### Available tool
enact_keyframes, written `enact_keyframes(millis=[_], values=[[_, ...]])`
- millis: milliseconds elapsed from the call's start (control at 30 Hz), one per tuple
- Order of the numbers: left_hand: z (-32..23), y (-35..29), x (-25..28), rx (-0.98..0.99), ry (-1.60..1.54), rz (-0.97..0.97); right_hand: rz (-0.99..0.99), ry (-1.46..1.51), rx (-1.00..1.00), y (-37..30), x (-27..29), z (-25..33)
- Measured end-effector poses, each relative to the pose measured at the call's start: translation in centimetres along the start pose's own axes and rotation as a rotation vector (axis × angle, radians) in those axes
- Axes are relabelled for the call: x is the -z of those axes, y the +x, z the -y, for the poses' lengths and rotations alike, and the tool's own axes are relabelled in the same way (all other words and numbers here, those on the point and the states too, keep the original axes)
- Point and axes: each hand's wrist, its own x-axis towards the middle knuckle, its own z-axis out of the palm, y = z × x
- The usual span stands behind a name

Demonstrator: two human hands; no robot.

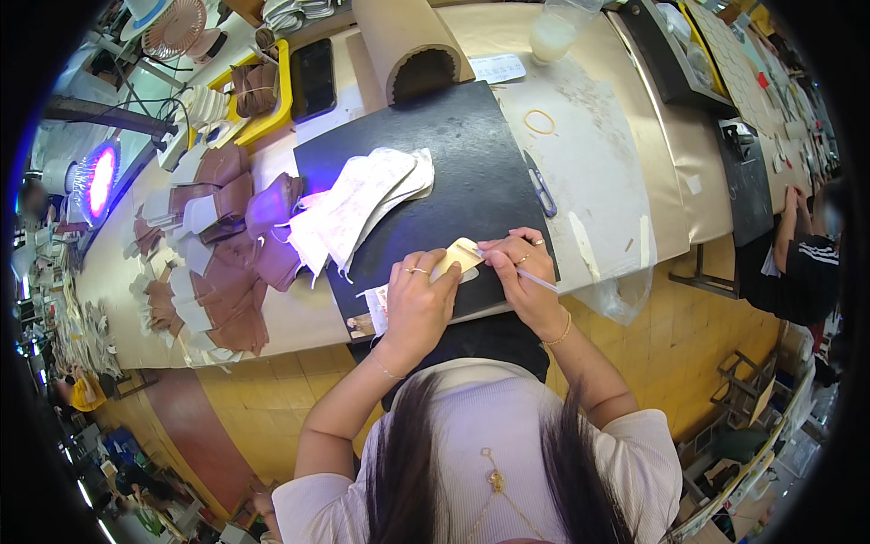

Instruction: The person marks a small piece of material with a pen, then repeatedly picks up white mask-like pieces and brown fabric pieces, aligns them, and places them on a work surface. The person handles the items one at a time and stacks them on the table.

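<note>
My left hand [420,295] is closed on a small pale yellow piece [460,256], flat and oblong, near the front edge of the black work mat [471,154]. In the fingers of my right hand [524,272] is a thin, whitish pen-like stick [538,280]. Its tip end meets the right side of the yellow piece, though my fingers partly hide it. Below my left hand lies a white piece with printed marks [378,306]. White fabric-like pieces [367,195] are stacked loosely on the mat beyond my hands.
Brown and white cut pieces [217,236] lie in overlapping piles at left. Small thread snips [540,186] rest by the mat's right edge, near a rubber band [540,122]. A cardboard-like tube [408,45], phone [314,80], yellow tray [272,95] and cup [553,34] stand farther back. Another person sits at right.
</note>
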Motion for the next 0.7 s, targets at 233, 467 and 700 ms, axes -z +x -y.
enact_keyframes(millis=[233, 467, 700], values=[[-0.4, 0.2, 0.2, -0.007, 0.041, 0.032, 0.057, -0.051, 0.080, 1.3, -1.3, -0.1], [-0.4, 0.2, 0.4, -0.015, 0.071, 0.053, 0.110, -0.245, 0.192, 1.3, 0.8, 0.3], [-0.2, 0.2, 0.4, 0.039, -0.003, 0.044, -0.060, -0.200, 0.071, 2.1, 2.7, -0.3]])
